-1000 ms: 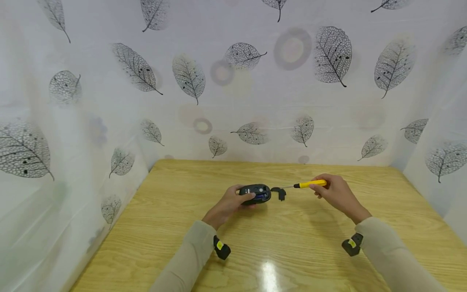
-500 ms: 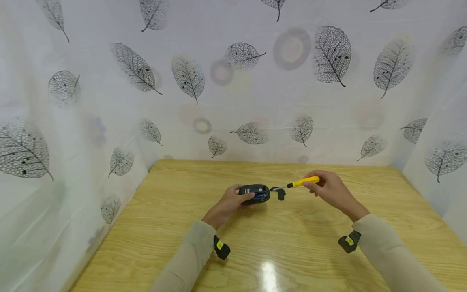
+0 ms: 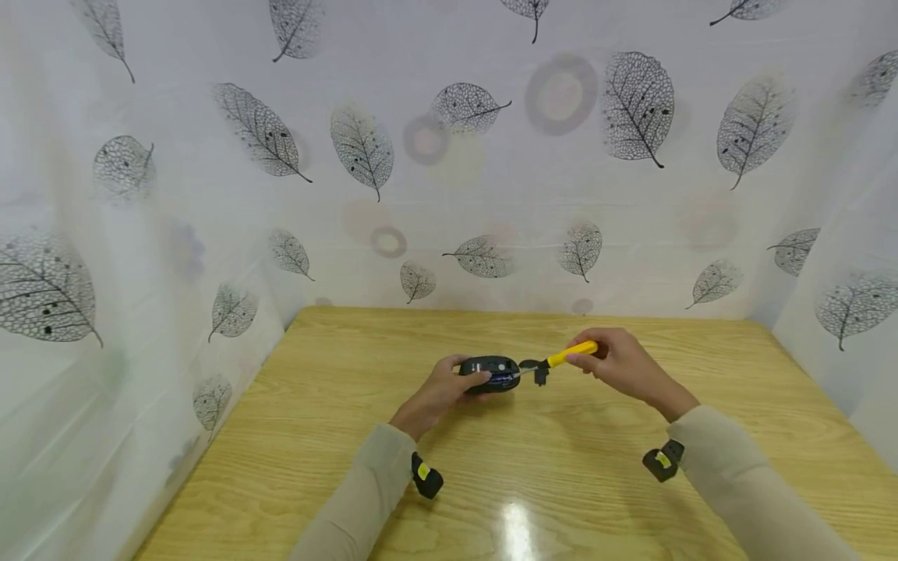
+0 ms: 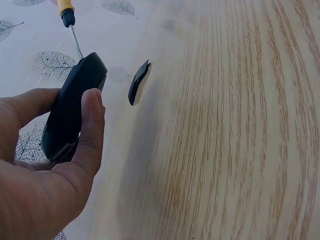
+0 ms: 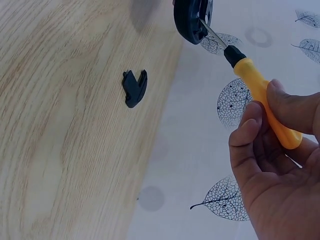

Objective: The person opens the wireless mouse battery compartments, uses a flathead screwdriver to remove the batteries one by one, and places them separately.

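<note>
Meeting mouse (image 3: 490,372) edge, screwdriver (image 3: 565,357) (cover (image 3: 537,369) beside).

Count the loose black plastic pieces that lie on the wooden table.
1. The black cover piece lies on the table, just right of the mouse held by the left hand. Others may be hidden behind the hands.

A black mouse (image 3: 489,372), underside up, meets the tip of a yellow-handled screwdriver (image 3: 561,359) above the table.
</note>
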Demonstrator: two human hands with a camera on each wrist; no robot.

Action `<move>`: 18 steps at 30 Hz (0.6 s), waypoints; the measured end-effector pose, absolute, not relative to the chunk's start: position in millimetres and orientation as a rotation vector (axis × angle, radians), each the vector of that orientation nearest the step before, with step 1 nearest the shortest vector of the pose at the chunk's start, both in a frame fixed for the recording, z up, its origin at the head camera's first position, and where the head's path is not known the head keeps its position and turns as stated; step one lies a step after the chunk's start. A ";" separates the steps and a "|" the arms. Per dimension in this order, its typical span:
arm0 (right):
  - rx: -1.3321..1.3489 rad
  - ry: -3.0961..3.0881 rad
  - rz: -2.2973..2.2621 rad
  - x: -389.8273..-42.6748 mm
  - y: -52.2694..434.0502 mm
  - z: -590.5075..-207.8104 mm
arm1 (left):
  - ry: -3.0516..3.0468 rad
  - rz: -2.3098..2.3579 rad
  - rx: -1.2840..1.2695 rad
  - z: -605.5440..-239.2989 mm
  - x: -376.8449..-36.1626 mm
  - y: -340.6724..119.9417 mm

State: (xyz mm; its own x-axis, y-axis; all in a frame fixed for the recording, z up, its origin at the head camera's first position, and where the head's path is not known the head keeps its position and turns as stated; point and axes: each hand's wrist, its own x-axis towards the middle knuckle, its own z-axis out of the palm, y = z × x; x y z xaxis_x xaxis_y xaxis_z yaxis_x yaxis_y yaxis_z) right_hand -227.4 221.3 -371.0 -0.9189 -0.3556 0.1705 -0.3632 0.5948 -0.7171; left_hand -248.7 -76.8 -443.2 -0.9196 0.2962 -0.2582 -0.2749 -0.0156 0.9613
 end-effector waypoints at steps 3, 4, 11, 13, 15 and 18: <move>0.646 -2.808 1.238 -227.9 218.6 -370.3 | 1.871 1.995 0.033 -443.8 -248.4 -77.1; 0.654 -2.811 1.229 -228.0 217.9 -369.8 | 1.867 1.995 0.033 -443.9 -248.5 -77.3; 0.687 -2.826 1.171 -227.5 211.3 -366.1 | 1.891 1.957 0.071 -444.2 -248.3 -78.1; 0.691 -2.826 1.154 -227.4 209.5 -365.5 | 1.899 1.942 0.068 -444.0 -248.3 -78.0; 0.693 -2.829 1.133 -227.5 207.9 -365.3 | 1.905 1.934 0.069 -443.8 -248.2 -77.9; 0.690 -2.837 1.109 -227.5 206.0 -364.8 | 1.908 1.923 0.066 -443.5 -247.7 -78.0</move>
State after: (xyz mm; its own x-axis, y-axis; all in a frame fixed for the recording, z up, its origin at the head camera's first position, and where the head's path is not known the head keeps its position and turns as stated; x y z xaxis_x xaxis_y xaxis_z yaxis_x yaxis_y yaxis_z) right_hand -227.5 206.0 -364.8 -0.9022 -0.3949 0.1735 -0.4079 0.6504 -0.6408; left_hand -247.7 -78.0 -443.5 -0.9073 0.3293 -0.2614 -0.2640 0.0377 0.9638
